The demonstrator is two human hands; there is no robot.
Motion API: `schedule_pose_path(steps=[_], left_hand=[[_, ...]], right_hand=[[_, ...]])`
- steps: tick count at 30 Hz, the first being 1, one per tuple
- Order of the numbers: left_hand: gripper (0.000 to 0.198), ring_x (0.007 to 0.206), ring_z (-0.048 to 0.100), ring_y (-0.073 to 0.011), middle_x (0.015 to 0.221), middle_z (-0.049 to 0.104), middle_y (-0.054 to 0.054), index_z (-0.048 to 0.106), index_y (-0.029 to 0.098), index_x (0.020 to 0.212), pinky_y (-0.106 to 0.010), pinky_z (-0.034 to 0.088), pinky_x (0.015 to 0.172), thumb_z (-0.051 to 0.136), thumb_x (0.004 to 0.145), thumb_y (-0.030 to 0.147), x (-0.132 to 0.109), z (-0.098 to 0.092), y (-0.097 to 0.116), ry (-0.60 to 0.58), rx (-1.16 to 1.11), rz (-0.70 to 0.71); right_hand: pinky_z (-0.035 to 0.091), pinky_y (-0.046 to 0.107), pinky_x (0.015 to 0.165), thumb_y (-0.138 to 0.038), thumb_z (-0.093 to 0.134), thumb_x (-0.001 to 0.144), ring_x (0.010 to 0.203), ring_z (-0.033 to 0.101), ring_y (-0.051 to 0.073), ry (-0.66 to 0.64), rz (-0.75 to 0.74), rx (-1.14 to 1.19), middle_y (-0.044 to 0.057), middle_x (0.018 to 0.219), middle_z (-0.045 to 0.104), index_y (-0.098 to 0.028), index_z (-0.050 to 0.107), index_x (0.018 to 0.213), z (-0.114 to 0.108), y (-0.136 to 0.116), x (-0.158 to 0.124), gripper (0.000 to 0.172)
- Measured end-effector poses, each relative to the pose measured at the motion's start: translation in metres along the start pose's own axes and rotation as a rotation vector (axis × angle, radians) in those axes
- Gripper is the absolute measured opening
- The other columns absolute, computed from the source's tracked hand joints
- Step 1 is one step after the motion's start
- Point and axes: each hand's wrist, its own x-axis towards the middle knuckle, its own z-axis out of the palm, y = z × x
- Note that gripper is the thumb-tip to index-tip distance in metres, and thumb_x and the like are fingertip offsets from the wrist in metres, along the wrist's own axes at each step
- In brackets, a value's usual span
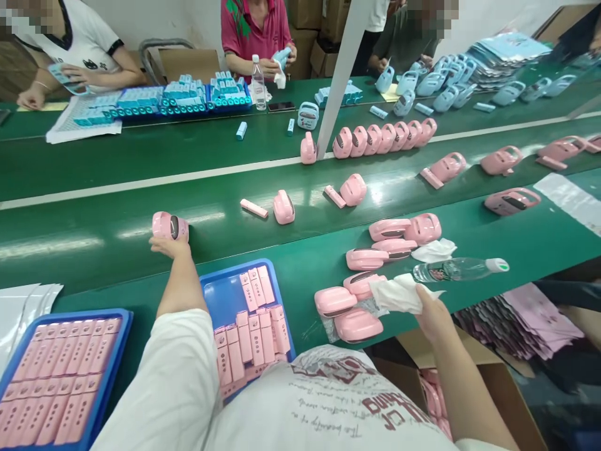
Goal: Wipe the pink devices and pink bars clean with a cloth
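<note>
My left hand (172, 247) reaches out over the green conveyor belt and grips a pink handled plastic device (169, 225) with a dark oval panel; part of the grip is hidden behind the hand. On the right, a white cloth (397, 294) is pinched in my right hand (432, 313), at the table edge. It hangs against a pink device (364, 284) in a group of several, some lying on clear plastic. Below my left forearm, a blue tray (218, 282) holds pink stick-shaped pieces (253, 338), several of them standing in rows.
Another blue tray (124, 326) of pink sticks stands at the left. A clear bottle (455, 269) lies by a crumpled white cloth (434, 250). Pink devices line the belt (94, 232). A metal post (340, 75) rises mid-table. Across it, people handle blue devices (432, 81).
</note>
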Motion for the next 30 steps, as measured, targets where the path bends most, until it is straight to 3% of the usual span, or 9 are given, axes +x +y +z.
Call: schedule_pose_path(steps=[3, 5, 9, 12, 16, 20, 24, 27, 30], left_hand=[[0.065, 0.129, 0.022, -0.0321, 0.113, 0.028, -0.011, 0.021, 0.009, 0.111, -0.046, 0.021, 0.109, 0.069, 0.067, 0.006, -0.004, -0.002, -0.004, 0.203, 0.143, -0.076], [0.070, 0.130, 0.024, -0.0315, 0.122, 0.027, -0.016, 0.022, 0.005, 0.118, -0.043, 0.022, 0.110, 0.071, 0.067, 0.008, -0.018, -0.005, -0.007, 0.209, 0.230, -0.055], [0.070, 0.126, 0.037, -0.0260, 0.135, 0.030, -0.018, 0.028, 0.010, 0.133, -0.038, 0.028, 0.108, 0.067, 0.075, 0.016, -0.083, -0.006, -0.028, -0.009, 0.358, 0.064], [0.073, 0.105, 0.058, -0.0264, 0.119, 0.054, -0.016, 0.043, 0.011, 0.128, -0.037, 0.043, 0.094, 0.076, 0.064, 0.019, -0.138, 0.006, -0.055, -0.307, 0.408, 0.034], [0.091, 0.102, 0.062, -0.0325, 0.107, 0.065, -0.018, 0.037, 0.010, 0.138, -0.039, 0.046, 0.087, 0.078, 0.057, 0.013, -0.170, 0.028, -0.072, -0.437, 0.439, -0.056], [0.096, 0.111, 0.057, -0.0387, 0.111, 0.064, -0.023, 0.030, 0.007, 0.143, -0.044, 0.043, 0.090, 0.073, 0.057, 0.008, -0.167, 0.032, -0.064, -0.335, 0.392, -0.106], [0.071, 0.108, 0.059, -0.0319, 0.111, 0.062, -0.020, 0.044, 0.005, 0.131, -0.038, 0.045, 0.089, 0.064, 0.064, 0.015, -0.171, 0.009, -0.043, -0.247, 0.163, -0.077], [0.046, 0.094, 0.063, -0.0241, 0.096, 0.063, -0.011, 0.055, 0.011, 0.118, -0.032, 0.050, 0.079, 0.049, 0.077, 0.031, -0.196, -0.014, -0.019, -0.238, -0.053, -0.030], [0.049, 0.067, 0.063, -0.0172, 0.081, 0.059, -0.003, 0.055, 0.016, 0.116, -0.030, 0.052, 0.063, 0.044, 0.079, 0.046, -0.239, -0.024, 0.010, -0.409, -0.462, -0.027]], right_hand=[[0.061, 0.029, 0.070, -0.042, 0.065, 0.069, 0.090, 0.072, 0.024, 0.027, -0.016, 0.022, 0.007, 0.093, 0.075, -0.022, 0.070, 0.081, 0.002, -0.002, 0.001, 0.023], [0.061, 0.026, 0.064, -0.038, 0.066, 0.068, 0.084, 0.072, 0.021, 0.063, -0.007, 0.053, 0.004, 0.089, 0.075, -0.022, 0.070, 0.081, 0.003, -0.001, 0.002, 0.020], [0.059, 0.022, 0.062, -0.035, 0.068, 0.068, 0.081, 0.072, 0.018, 0.091, -0.011, 0.128, 0.002, 0.086, 0.075, -0.019, 0.069, 0.085, 0.012, 0.001, 0.001, 0.023], [0.060, 0.024, 0.063, -0.036, 0.068, 0.071, 0.081, 0.072, 0.019, 0.061, -0.045, 0.153, 0.002, 0.087, 0.075, -0.018, 0.068, 0.087, 0.022, 0.000, -0.004, 0.025], [0.061, 0.028, 0.067, -0.038, 0.067, 0.073, 0.082, 0.072, 0.020, -0.042, -0.078, 0.167, 0.004, 0.087, 0.075, -0.018, 0.068, 0.088, 0.035, -0.004, -0.006, 0.025], [0.060, 0.032, 0.072, -0.041, 0.071, 0.068, 0.085, 0.072, 0.023, -0.107, -0.019, 0.234, 0.005, 0.085, 0.075, -0.017, 0.069, 0.088, 0.042, -0.005, -0.005, 0.031], [0.057, 0.040, 0.084, -0.050, 0.068, 0.069, 0.101, 0.069, 0.027, -0.270, 0.070, 0.349, 0.010, 0.100, 0.074, -0.017, 0.069, 0.094, 0.049, -0.007, -0.008, 0.041], [0.054, 0.041, 0.092, -0.042, 0.068, 0.068, 0.112, 0.064, 0.025, -0.376, 0.088, 0.366, 0.009, 0.106, 0.073, -0.019, 0.068, 0.094, 0.065, -0.012, -0.016, 0.035], [0.053, 0.042, 0.094, -0.035, 0.069, 0.065, 0.111, 0.064, 0.025, -0.383, 0.055, 0.353, 0.008, 0.105, 0.073, -0.021, 0.067, 0.091, 0.095, -0.018, -0.030, 0.030]])
